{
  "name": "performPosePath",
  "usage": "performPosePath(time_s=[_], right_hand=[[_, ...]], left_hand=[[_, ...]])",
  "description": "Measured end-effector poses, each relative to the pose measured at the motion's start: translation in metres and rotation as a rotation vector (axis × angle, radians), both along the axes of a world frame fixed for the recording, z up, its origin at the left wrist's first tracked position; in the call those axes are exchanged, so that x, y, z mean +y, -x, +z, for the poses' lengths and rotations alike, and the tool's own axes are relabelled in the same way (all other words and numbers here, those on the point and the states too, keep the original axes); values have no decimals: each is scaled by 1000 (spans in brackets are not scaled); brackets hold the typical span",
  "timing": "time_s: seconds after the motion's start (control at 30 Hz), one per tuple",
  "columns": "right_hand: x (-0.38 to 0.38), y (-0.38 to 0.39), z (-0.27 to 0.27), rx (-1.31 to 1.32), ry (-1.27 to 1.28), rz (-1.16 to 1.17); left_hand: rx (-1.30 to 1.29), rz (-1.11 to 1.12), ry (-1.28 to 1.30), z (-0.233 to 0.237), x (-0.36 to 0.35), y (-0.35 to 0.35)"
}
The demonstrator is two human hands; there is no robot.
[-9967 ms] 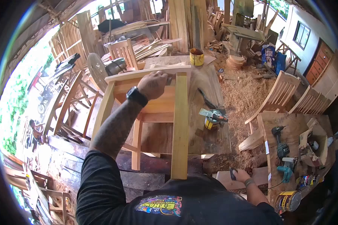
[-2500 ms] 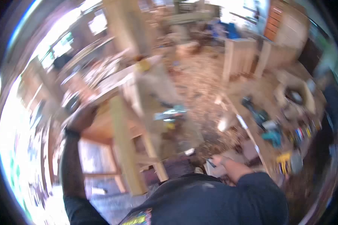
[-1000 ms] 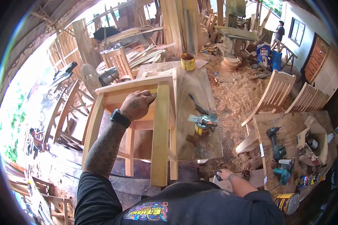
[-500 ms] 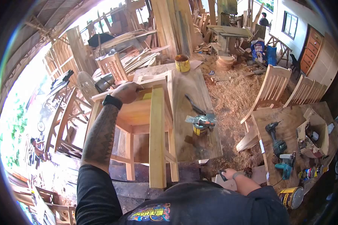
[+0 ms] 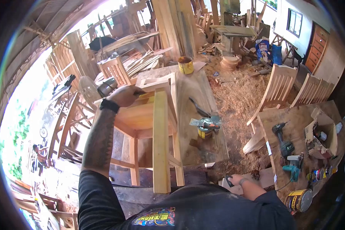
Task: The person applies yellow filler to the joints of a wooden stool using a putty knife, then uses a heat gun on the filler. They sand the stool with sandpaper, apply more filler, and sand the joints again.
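An unfinished pale wooden chair frame (image 5: 161, 130) lies tipped on a workbench plank (image 5: 197, 96) in front of me. My left hand (image 5: 124, 96), with a black watch on its wrist, is closed around a small dark sanding piece and presses on the frame's far left rail. My right hand (image 5: 234, 180) is low beside my body. It is closed on a small dark object that rests on a pale board (image 5: 257, 178). What that object is stays unclear.
An open tin with a putty knife across it (image 5: 204, 128) stands on the plank, and a yellow tin (image 5: 185, 65) stands at the plank's far end. Finished chairs (image 5: 276, 92) stand on sawdust at right. The right-hand table (image 5: 299, 126) holds a drill (image 5: 281, 138), a teal tool (image 5: 293, 168) and a tin (image 5: 299, 200).
My left hand has slid from the inner part of the rail up to the frame's far left corner. My right hand has stayed on the board, and the view has shifted slightly.
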State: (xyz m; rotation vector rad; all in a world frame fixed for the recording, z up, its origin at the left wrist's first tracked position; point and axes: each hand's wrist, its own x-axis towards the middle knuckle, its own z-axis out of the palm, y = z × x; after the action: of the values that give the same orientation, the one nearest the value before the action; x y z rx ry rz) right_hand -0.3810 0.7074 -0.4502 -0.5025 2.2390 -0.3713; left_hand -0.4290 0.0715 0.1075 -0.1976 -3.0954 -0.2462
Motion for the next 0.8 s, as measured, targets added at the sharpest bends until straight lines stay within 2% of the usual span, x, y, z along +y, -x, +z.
performPosePath(time_s=[0.17, 0.27, 0.4, 0.43, 0.53, 0.57, 0.6, 0.63, 0.67, 0.7, 0.73, 0.8], right_hand=[[-2, 7, 15, -67, -39, -4], [-9, 7, 24, -18, -16, -39], [-21, 9, 35, -42, -26, -30], [-22, 8, 32, -31, -25, -22], [-22, 6, 31, -41, -16, 1], [-25, 8, 41, -73, -54, 14], [-23, 10, 34, -40, -77, 8], [-13, 13, 10, 2, -95, 21], [-2, 23, -24, 8, -88, 46], [-14, 35, -19, 20, -87, 76], [-35, 50, -19, 27, -90, 100], [-87, 63, 9, 43, -75, 130]], left_hand=[[-23, 1, 62, -5, 15, 21], [-121, 49, 107, 7, 34, 18], [-113, -54, 139, 17, 39, -1], [-156, -44, 59, 17, 36, -5], [-187, 18, 68, 19, 22, -4], [-91, -54, 188, 21, 20, -4], [3, -91, 239, 0, -1, 11], [-13, -67, 145, -6, -2, 17], [-59, 73, 220, 6, 21, 5], [28, -10, 165, -12, 12, 18], [46, 69, 162, -30, 7, 33], [51, 5, 250, -5, 31, 16]])
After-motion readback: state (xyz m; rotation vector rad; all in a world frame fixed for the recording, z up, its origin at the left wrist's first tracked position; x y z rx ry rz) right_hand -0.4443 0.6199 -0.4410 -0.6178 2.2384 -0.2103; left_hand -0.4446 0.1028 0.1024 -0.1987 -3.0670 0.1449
